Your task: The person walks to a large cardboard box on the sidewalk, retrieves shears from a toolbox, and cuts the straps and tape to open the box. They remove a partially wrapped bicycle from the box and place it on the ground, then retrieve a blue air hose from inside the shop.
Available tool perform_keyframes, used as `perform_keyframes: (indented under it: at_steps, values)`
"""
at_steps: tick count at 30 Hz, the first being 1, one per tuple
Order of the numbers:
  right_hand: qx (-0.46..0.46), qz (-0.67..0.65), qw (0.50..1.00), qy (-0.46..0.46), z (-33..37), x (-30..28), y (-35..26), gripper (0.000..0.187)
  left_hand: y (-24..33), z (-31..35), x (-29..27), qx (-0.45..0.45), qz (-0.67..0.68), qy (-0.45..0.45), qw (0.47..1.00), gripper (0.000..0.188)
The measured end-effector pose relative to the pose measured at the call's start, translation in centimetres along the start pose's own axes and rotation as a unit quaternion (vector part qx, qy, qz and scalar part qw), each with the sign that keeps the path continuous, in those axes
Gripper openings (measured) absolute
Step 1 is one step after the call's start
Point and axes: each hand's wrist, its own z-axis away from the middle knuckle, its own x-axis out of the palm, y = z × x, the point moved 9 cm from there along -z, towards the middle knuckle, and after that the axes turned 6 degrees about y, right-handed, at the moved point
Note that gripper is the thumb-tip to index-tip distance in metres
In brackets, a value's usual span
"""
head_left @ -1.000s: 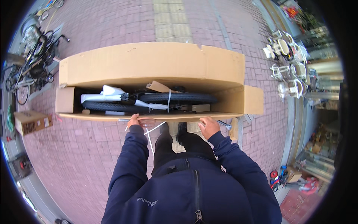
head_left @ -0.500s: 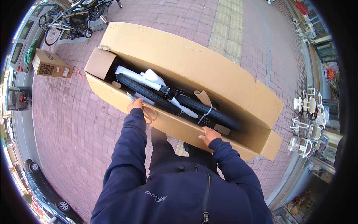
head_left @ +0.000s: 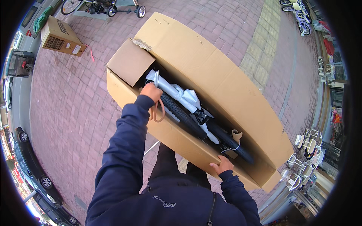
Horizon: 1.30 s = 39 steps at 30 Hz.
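Observation:
A long, open cardboard box [head_left: 177, 141] stands in front of me, running from upper left to lower right. Inside lies a bicycle, its black tyre [head_left: 181, 115] showing beside a tube in white foam wrap [head_left: 169, 86]. Closed around a pair of scissors [head_left: 157, 112] with pinkish-brown handles, my left hand [head_left: 151, 92] is at the box's near edge by its left end. The blades point away from me over the opening. My right hand [head_left: 222, 165] grips the near wall farther right, fingers over the rim.
Another cardboard carton [head_left: 62, 37] stands on the brick paving at far left, with a pink strap beside it. A stroller frame [head_left: 126, 11] is at the top. White child seats [head_left: 307, 150] line the right side, near shopfronts. Dark cars [head_left: 34, 165] stand at left.
The view has turned, and the box now sits farther right and at a steeper slant. My left hand with the scissors has moved towards the box's left end; my right hand still grips the wall.

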Motion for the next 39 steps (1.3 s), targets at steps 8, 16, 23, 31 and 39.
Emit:
perform_keyframes:
  at_steps: [8, 16, 23, 31, 39]
  values:
    - [-0.044, -0.012, 0.999, 0.021, 0.2, -0.3, -0.2, 0.068, -0.3, -1.0, -4.1, -0.055, -0.135, 0.081, 0.986, 0.079]
    - [-0.044, -0.011, 0.999, 0.008, 0.0, -0.5, -0.5, 0.066, -14.2, -10.4, -18.7, -0.165, -0.254, 0.213, 0.929, 0.087]
    - [-0.040, -0.007, 0.999, -0.009, -0.5, -0.3, -0.7, 0.066, -24.8, -13.7, -16.9, -0.188, 0.249, 0.024, 0.950, 0.031]
    - [-0.028, -0.012, 0.999, -0.040, -0.4, -0.2, -0.3, 0.067, -17.9, 7.9, -7.8, -0.261, 0.244, 0.273, 0.893, 0.042]
    - [-0.042, -0.022, 0.999, 0.006, 0.1, -0.1, -0.5, 0.059, -8.5, 10.9, 5.9, -0.330, 0.337, 0.183, 0.862, 0.035]
